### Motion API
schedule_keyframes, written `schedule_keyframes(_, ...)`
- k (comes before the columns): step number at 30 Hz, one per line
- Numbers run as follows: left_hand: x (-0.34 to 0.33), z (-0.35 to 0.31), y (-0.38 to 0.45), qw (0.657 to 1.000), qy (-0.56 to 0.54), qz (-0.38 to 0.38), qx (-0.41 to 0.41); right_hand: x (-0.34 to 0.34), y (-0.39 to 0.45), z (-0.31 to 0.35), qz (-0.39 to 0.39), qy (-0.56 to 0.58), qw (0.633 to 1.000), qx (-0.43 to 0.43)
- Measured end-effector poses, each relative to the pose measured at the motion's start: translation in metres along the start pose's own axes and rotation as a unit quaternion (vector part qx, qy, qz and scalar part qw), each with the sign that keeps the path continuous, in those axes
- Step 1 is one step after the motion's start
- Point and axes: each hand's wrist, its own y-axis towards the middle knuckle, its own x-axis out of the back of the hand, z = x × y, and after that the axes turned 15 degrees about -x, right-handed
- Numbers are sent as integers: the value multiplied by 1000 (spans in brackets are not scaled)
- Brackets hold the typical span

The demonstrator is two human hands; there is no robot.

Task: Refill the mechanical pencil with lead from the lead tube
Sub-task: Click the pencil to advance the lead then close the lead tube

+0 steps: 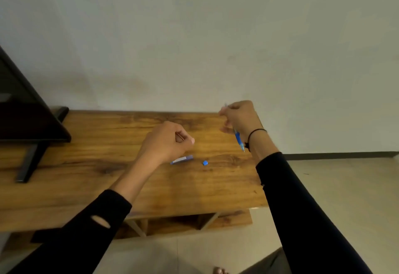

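My right hand (239,118) is raised over the table's right end and grips a blue mechanical pencil (238,140), held steeply with its tip pointing down toward my wrist. My left hand (170,142) hovers above the wooden table (86,166) with fingers pinched together; whether a thin lead sits between them is too small to tell. Just below it, the blue and white lead tube (182,160) lies flat on the table. A small blue cap (205,163) rests on the wood a little to the right of the tube.
A black screen on a dark stand (28,122) occupies the table's left end. A pale wall rises right behind the table. The table's right edge (262,187) drops to a tiled floor. A lower shelf (194,222) shows beneath the front edge.
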Motion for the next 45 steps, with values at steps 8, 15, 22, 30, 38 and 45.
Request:
schedule_keyframes(8, -14, 2, -5, 992, 117, 46, 9, -11, 28, -47, -113, -274, 955, -6)
schedule_keyframes(15, -27, 11, -4, 981, 181, 69, 12, -41, 32, -58, -150, -310, 939, 17)
schedule_keyframes(22, -41, 22, -6, 965, 253, 66, -23, -54, 35, -70, -165, -319, 932, 45)
schedule_keyframes(30, -54, 26, -13, 954, 292, 66, -25, -48, 34, -72, -127, -336, 932, 51)
schedule_keyframes(38, -50, 23, -14, 950, 306, 52, -22, -38, 19, -79, 108, -526, 799, 272)
schedule_keyframes(45, -44, 21, -15, 955, 292, 46, -39, -37, 24, -94, 92, -516, 794, 308)
